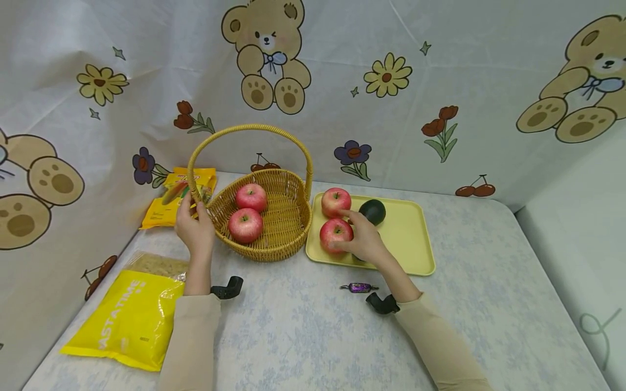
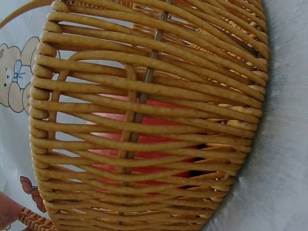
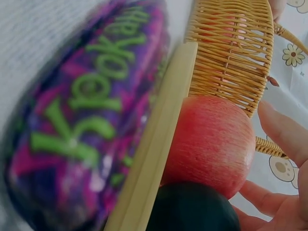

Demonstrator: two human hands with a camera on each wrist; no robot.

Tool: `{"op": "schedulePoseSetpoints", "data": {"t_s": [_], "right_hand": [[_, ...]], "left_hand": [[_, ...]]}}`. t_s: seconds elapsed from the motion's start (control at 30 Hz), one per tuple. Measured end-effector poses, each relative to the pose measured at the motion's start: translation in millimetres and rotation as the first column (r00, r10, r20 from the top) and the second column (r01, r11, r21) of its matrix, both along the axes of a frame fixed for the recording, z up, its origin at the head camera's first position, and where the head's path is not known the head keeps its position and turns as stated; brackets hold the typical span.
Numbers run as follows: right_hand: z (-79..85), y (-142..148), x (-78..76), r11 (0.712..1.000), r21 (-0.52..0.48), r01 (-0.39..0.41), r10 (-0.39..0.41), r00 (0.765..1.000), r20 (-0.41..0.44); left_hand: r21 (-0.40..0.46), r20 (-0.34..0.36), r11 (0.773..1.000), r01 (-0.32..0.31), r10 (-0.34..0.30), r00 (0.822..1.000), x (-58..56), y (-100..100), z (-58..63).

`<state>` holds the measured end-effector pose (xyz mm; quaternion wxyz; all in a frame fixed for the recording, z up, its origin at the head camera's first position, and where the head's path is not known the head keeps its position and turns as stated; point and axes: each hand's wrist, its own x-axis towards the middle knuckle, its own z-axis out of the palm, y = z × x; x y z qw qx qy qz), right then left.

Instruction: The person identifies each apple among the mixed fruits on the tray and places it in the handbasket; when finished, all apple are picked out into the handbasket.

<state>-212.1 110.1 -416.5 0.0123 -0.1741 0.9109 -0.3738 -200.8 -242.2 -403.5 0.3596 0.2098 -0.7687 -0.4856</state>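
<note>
My left hand [image 1: 194, 225] holds the handle of the yellow wicker basket [image 1: 266, 254] at its left base. Two red apples lie inside: a rear apple [image 1: 251, 197] and a front apple [image 1: 245, 225]. Over the pale yellow tray [image 1: 411, 244], my right hand [image 1: 364, 236] spreads its thumb and fingers around the nearer apple [image 1: 336, 237]. In the right wrist view, that apple [image 3: 211, 144] sits between the parted thumb and fingers. Behind it rests another apple [image 1: 336, 202]. A dark green avocado [image 1: 373, 212] lies beside them; a second dark fruit is mostly hidden under the right hand.
A purple wrapped candy [image 1: 359, 288] lies on the table in front of the tray. At left are a yellow pasta bag [image 1: 129, 320], a clear-topped packet [image 1: 158, 264] behind it and yellow snack packs [image 1: 161, 212]. A bear-print cloth [image 1: 332, 87] hangs behind.
</note>
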Motion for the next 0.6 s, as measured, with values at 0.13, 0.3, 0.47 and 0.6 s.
{"op": "schedulePoseSetpoints", "data": {"t_s": [0.13, 0.3, 0.47, 0.6], "right_hand": [[0.0, -1.7, 1.0, 0.999, 0.042, 0.015, -0.015, 1.0, 0.01], [-0.2, -3.7, 1.9, 0.995, 0.093, 0.033, -0.034, 0.999, 0.015], [1.5, -5.0, 3.4, 0.99, 0.133, 0.04, -0.042, 0.999, 0.01], [1.8, -5.5, 4.0, 0.987, 0.156, 0.039, -0.039, 0.999, -0.002]], "left_hand": [[0.005, -0.001, 1.0, 0.003, -0.003, 1.0, -0.3, 0.3, -0.3], [0.004, -0.001, 1.0, 0.002, -0.002, 1.0, -0.7, 0.1, -1.2], [-0.002, -0.008, 1.0, 0.002, -0.002, 1.0, -0.8, -0.4, -1.5], [-0.01, -0.015, 1.0, -0.003, 0.003, 1.0, -0.7, -0.8, -1.6]]}}
